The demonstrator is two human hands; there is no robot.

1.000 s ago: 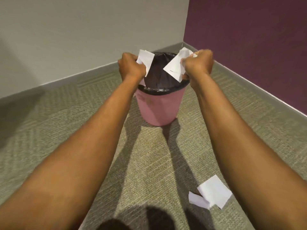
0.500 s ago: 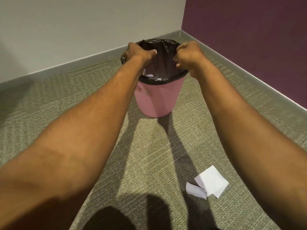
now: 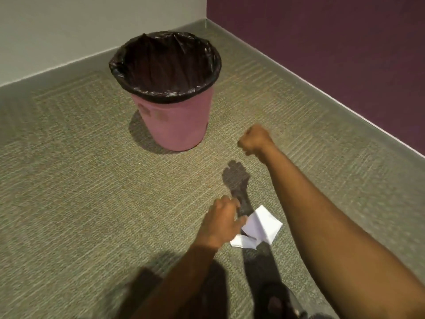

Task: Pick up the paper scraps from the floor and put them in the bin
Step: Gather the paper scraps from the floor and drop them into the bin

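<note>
A pink bin [image 3: 177, 120] with a black liner stands on the carpet near the room's corner. Its inside looks dark and I cannot make out what lies in it. Two white paper scraps lie on the carpet close to me: a larger folded scrap [image 3: 264, 224] and a smaller scrap [image 3: 242, 243] just in front of it. My left hand [image 3: 224, 221] hovers low at the left edge of the larger scrap, fingers loosely curled, thumb nearly touching the paper, holding nothing. My right hand [image 3: 255, 140] is a closed fist in the air, right of the bin's base, with nothing visible in it.
A grey wall [image 3: 69, 31] runs behind the bin and a purple wall [image 3: 333, 42] along the right, meeting in a corner. Grey-green carpet [image 3: 80, 203] covers the floor. Shadows of my arms fall around the scraps.
Both hands let go of their paper over the bin and pulled back. The left hand dropped down to the scraps on the floor; the right drew back beside the bin.
</note>
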